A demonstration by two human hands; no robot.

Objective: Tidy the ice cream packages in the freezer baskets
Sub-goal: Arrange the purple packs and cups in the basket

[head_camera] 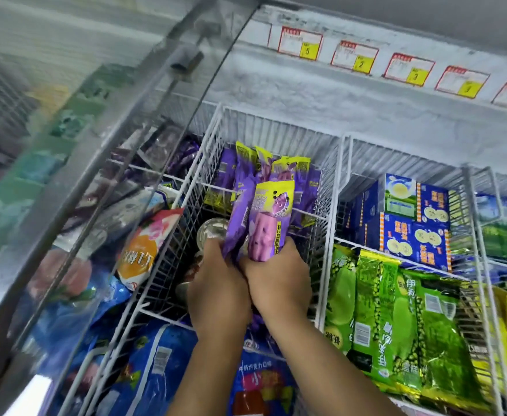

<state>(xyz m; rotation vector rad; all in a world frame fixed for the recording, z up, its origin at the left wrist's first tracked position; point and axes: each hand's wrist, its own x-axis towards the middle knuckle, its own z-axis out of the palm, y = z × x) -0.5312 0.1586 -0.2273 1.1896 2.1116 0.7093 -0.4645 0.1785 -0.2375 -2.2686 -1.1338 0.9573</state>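
The purple ice cream packages (261, 205) stand upright in the middle wire basket (276, 127), their lower ends caught between both hands. The left grip (219, 289) curls closed round the left side of the bundle. The right grip (279, 283) closes round the bottom of the front pack, and the two hands touch each other. Green packages (396, 319) lie in the basket just to the right, with blue boxes (411, 223) behind them.

so the left hand (219, 292) and right hand (279, 283) are sitting side by side in the middle basket (276, 127), gripping wrapped bars (261, 223) upright, while boxes (411, 223) are lying behind flat packs (396, 319) in the next basket (396, 157) to the right
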